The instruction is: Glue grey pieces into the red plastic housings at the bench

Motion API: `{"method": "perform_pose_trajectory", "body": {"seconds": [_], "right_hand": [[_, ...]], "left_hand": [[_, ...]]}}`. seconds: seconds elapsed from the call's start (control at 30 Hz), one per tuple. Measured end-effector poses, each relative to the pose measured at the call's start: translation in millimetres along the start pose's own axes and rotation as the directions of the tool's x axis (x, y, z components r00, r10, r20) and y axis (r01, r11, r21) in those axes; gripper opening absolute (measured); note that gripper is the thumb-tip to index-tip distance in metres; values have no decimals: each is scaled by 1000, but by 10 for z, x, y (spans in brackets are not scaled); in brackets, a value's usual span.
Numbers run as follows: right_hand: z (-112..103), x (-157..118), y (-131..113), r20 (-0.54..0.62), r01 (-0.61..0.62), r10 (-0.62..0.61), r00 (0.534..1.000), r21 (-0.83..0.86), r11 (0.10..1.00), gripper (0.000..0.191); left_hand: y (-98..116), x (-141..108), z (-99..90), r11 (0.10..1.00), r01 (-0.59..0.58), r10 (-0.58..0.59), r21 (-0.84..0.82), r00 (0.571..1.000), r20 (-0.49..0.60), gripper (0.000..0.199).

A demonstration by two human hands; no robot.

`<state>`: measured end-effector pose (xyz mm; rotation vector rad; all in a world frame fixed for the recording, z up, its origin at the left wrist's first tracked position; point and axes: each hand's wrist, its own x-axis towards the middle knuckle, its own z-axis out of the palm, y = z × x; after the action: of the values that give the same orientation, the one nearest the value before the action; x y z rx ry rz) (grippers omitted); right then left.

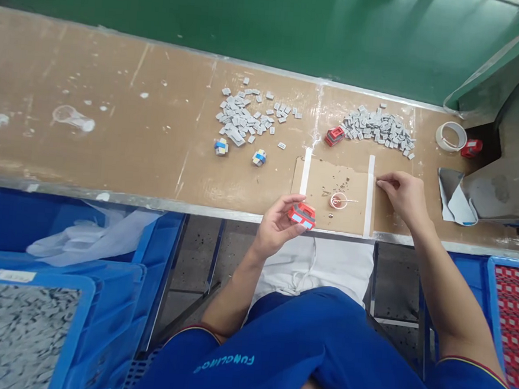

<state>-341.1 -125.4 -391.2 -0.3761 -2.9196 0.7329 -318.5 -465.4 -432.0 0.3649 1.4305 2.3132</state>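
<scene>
**Hand and Part Positions at the Bench**

Your left hand (pixel 276 226) grips the red plastic housing (pixel 303 216) between thumb and fingers, over the near edge of the bench (pixel 126 126). The housing shows grey trim and pale panels and sits at the near left corner of the cardboard pad (pixel 323 174).

Your right hand (pixel 405 197) is just beyond the right edge of the pad, with thumb and index fingertip pressed together. You cannot tell from this view whether a small part lies between them.

White tape strips (pixel 369 193) run along the left and right sides of the pad. A small round cup (pixel 338 201) with reddish contents stands on the pad toward its near edge; a thin stick (pixel 351 201) lies across the rim. Small dark bits lie around the cup.

Toward the far edge of the bench are two piles of grey tiles. A second red housing (pixel 334 136) adjoins the left end of the right pile (pixel 377 128). Two multicoloured blocks (pixel 259 158) sit on the near side of the left pile (pixel 238 117).

Near the right end of the bench, a tape roll (pixel 451 137) lies beside a third red housing (pixel 471 147), with a creased sheet (pixel 457 199) nearer you. Below bench level, the left crate (pixel 82 324) holds grey pieces; the right crate (pixel 491 305) holds red and white ones.
</scene>
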Motion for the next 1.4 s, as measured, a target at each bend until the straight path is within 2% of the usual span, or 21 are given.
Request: {"method": "perform_pose_trajectory", "body": {"seconds": [0.1, 0.17, 0.23, 0.33, 0.43, 0.5, 0.87, 1.0, 1.13, 1.4], "right_hand": [[-33, -156, 36, -70, -28, 30, 997, 29, 999, 8], [-68, -325, -70, -104, -11, 23, 994, 114, 993, 10], [-97, -561, -302, -117, 36, -3, 993, 281, 959, 13], [-76, -938, -770, -109, 140, -97, 989, 513, 847, 11], [26, -1156, -1122, -129, 214, -170, 977, 615, 759, 3], [98, -1191, -1217, -138, 231, -187, 973, 641, 732, 4], [152, -1202, -1201, -122, 231, -198, 973, 620, 750, 10], [245, -1232, -1222, -205, 287, -209, 956, 514, 808, 11], [344, -1264, -1224, -324, 374, -252, 912, 405, 835, 13], [288, -1279, -1233, -231, 456, -400, 887, 299, 839, 26]], "left_hand": [[10, 2, 33, 999, 34, -34, -15, 999, -3, 54], [23, 10, 75, 998, 54, -54, -28, 999, -1, 52], [43, 17, 129, 997, 69, -69, -22, 998, 9, 51], [64, 26, 218, 997, 71, -71, 9, 997, 21, 51], [60, 23, 282, 999, 36, -37, 35, 999, 27, 53], [48, 14, 302, 997, 15, -18, 71, 999, 32, 53], [31, -27, 347, 983, -24, 17, 183, 999, 37, 49], [46, -25, 364, 976, -40, 35, 214, 999, 26, 49], [83, -20, 362, 960, -44, 38, 278, 999, 27, 50], [213, -67, 314, 929, -16, -18, 371, 996, 89, 45]]}}
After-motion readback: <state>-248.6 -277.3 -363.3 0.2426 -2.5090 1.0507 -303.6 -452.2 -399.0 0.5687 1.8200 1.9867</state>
